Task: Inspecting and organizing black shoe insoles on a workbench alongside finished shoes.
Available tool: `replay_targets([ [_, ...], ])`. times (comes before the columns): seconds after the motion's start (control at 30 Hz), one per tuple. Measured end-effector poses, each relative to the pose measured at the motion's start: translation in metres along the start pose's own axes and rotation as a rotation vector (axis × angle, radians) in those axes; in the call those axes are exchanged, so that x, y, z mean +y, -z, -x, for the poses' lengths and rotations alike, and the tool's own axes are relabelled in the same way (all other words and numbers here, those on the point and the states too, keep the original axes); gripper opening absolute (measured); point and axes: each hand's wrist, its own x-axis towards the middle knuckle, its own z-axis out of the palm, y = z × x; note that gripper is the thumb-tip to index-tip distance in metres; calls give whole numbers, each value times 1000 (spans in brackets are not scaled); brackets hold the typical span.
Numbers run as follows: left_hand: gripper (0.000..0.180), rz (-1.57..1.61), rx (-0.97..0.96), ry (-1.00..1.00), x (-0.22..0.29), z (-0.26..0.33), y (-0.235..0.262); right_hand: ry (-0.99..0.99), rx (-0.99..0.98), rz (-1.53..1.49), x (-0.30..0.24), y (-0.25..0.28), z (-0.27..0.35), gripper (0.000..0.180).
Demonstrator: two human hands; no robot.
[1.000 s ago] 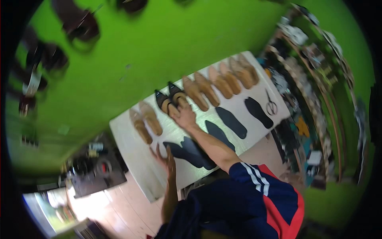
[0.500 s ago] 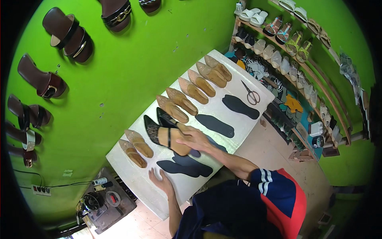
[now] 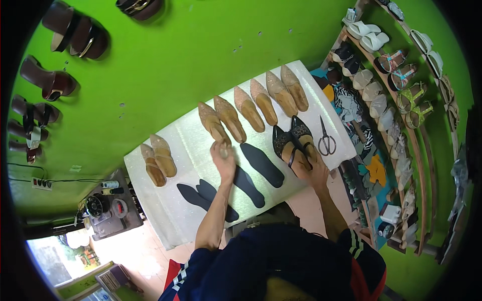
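My right hand (image 3: 314, 173) grips the heel ends of a pair of black pointed shoes (image 3: 283, 140) with thin straps and patterned toes, at the table's right side. Beside them lie dark-handled scissors (image 3: 326, 143). My left hand (image 3: 224, 160), blurred a little, has loosely bent fingers at the heel of a tan pointed shoe (image 3: 211, 121); whether it touches is unclear. More tan pairs (image 3: 244, 108) line the far edge, and one tan pair (image 3: 160, 155) sits apart at the left. Dark shoe soles (image 3: 262, 164) lie on the near part of the white table (image 3: 175, 210).
Wooden racks (image 3: 401, 115) on the right hold sandals. Below them are fabric scraps (image 3: 376, 169). Brown slippers (image 3: 75, 30) hang on the green wall. A small dark stand (image 3: 120, 223) with spools is at the lower left, near a power strip (image 3: 42, 183).
My right hand has carried the black shoes from mid-table to the right, near the scissors. My left hand has risen from the table's near left to a tan shoe's heel. The view has shifted.
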Motion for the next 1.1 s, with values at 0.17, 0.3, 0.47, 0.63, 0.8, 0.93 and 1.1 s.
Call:
replay_targets([
  [0.17, 50, 69, -197, 98, 67, -23, -120, 102, 48, -23, 18, -9, -6, 46],
  [0.3, 83, -271, 23, 337, 70, -44, -215, 86, -6, 1, 20, -9, -7, 46],
  [0.47, 61, -351, 7, 460, 42, -57, -249, 62, 30, -50, 22, -9, -7, 51],
  [0.63, 55, -125, 81, 448, 48, -75, -210, 23, -58, -25, 46, -9, -10, 54],
  [0.8, 40, 717, -115, 543, 117, -76, -114, 68, 14, -20, 41, -11, -10, 55],
  [0.93, 47, 547, -205, 323, 115, -58, -9, -31, -98, -62, 41, -7, -12, 59],
  [1.1, 43, 58, 79, 294, 51, -51, 73, -26, -65, -202, 25, 8, -28, 62],
])
